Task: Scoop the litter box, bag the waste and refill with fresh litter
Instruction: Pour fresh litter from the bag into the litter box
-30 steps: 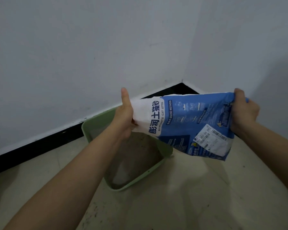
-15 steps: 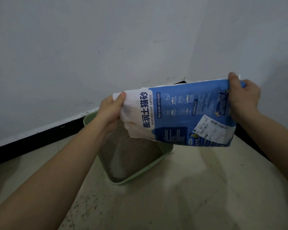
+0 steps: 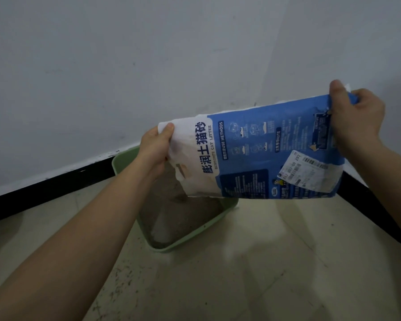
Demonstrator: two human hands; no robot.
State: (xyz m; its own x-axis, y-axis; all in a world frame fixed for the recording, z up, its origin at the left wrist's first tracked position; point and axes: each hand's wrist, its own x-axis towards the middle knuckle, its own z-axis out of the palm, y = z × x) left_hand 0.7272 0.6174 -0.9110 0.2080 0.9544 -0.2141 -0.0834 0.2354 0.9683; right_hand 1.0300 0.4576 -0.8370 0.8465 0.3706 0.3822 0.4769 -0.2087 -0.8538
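Observation:
A blue and white cat litter bag [image 3: 259, 156] hangs sideways over the green litter box [image 3: 190, 239], its right end higher than its left. My left hand [image 3: 156, 147] grips the bag's white mouth end above the box. The bag's blue bottom corner is pinched in my right hand [image 3: 354, 119], held high at the right. Grey litter [image 3: 183, 212] lies in the box in a mound, and a stream of it appears to fall from the bag's mouth. The box's far side is hidden by the bag and my left hand.
The box sits on a pale tiled floor [image 3: 264, 262] in a room corner. White walls with a black skirting board [image 3: 56, 181] run behind and to the right. Dark specks of litter [image 3: 125, 281] are scattered on the floor near my left arm.
Both hands have raised the bag. The right end has gone up most, so the bag tilts more steeply towards the box, and more litter lies in the box.

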